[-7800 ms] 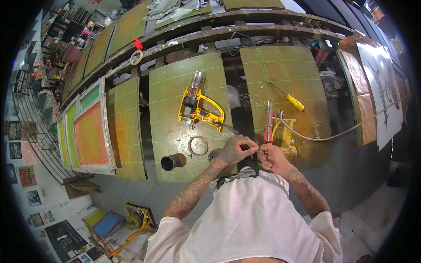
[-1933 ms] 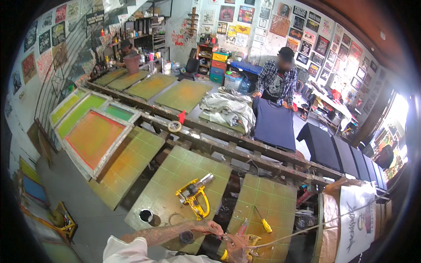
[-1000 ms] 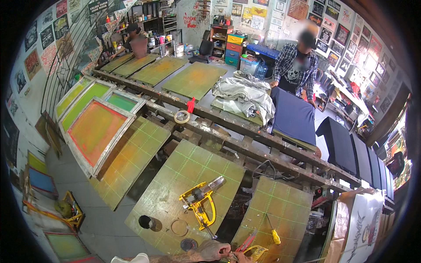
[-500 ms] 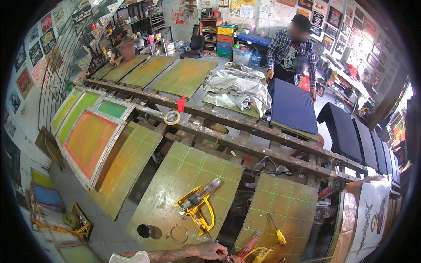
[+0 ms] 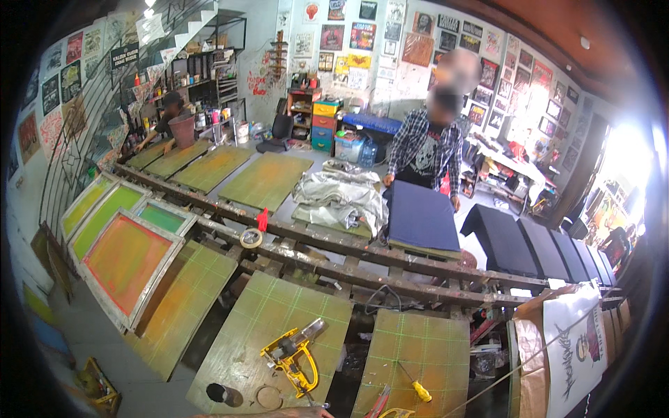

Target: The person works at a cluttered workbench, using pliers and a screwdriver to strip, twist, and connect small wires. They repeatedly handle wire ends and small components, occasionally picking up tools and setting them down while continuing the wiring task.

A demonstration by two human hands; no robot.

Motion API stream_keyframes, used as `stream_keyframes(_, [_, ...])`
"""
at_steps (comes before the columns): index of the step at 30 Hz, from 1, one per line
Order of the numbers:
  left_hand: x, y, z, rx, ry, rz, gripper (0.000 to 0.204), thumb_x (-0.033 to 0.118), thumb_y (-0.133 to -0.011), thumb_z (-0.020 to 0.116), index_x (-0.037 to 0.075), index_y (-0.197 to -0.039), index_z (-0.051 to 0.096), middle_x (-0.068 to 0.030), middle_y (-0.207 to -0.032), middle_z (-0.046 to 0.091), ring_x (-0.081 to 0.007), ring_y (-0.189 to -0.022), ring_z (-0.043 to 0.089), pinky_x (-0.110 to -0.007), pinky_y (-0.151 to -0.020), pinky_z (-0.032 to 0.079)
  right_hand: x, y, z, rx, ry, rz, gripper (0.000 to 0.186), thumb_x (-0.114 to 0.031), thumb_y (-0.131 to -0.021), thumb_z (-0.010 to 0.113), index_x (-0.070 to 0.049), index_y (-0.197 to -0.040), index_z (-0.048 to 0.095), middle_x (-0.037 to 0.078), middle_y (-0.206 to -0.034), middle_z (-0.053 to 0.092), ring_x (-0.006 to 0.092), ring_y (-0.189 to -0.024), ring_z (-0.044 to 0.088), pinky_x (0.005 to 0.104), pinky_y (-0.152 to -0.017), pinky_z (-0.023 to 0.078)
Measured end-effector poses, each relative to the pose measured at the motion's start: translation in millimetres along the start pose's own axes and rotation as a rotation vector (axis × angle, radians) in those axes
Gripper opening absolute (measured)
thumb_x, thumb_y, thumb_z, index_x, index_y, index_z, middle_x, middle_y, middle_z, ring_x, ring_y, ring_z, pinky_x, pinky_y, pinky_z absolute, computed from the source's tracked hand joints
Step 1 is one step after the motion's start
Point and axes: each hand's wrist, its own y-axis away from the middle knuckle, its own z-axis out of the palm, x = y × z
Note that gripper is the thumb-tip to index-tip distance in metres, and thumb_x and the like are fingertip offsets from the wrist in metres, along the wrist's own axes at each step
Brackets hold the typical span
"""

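At the lower edge of the head view a strip of my left hand (image 5: 306, 412) and forearm shows, its fingers cut off by the edge. My right hand is out of view. Just above my left hand, on a green-lined board (image 5: 237, 334), lies a yellow-framed gun-like tool (image 5: 296, 355) with a dark barrel and a clear tube. A dark cylindrical cup (image 5: 217, 393) and a flat ring (image 5: 268, 397) are left of it. On the board to the right rest a yellow-handled screwdriver (image 5: 421, 391), a red tool (image 5: 378, 403) and part of a yellow object (image 5: 397, 413).
Rusty metal rails (image 5: 334, 240) run across between two rows of boards. Framed screens (image 5: 129, 258) lean at the left; a tape roll (image 5: 251, 238) sits on a rail. Beyond stand grey cloth (image 5: 341, 198), a navy-covered board (image 5: 425, 216), and two other people.
My view has tilted up and turned right, so the scene sits lower and further left. My left hand has slid mostly below the lower edge. The tools lie as before on the boards.
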Motion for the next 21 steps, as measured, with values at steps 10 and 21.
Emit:
stream_keyframes(10, [43, 20, -2, 0.092, 0.004, -0.068, 0.02, 0.016, -0.094, 0.068, 0.003, -0.102, 0.081, -0.0041, -0.098, 0.079, -0.0128, -0.089, 0.071, -0.031, -0.086, 0.057, -5, 13, -2, -0.002, -0.056, 0.09, 0.029, -0.014, -0.089, 0.067, -0.013, -0.118, 0.066, 0.013, -0.089, 0.07, 0.0396, -0.08, 0.068, 0.0503, -0.071, 0.052])
stream_keyframes(21, [49, 29, 26, 0.386, -0.098, 0.089, 0.018, 0.015, -0.097, 0.07, 0.002, -0.102, 0.081, -0.0083, -0.101, 0.079, -0.0181, -0.09, 0.072, -0.032, -0.083, 0.057, -21, 37, 3, 0.077, -0.065, 0.14, 0.028, -0.016, -0.087, 0.07, -0.015, -0.115, 0.065, 0.016, -0.08, 0.069, 0.0424, -0.073, 0.067, 0.0526, -0.067, 0.052])
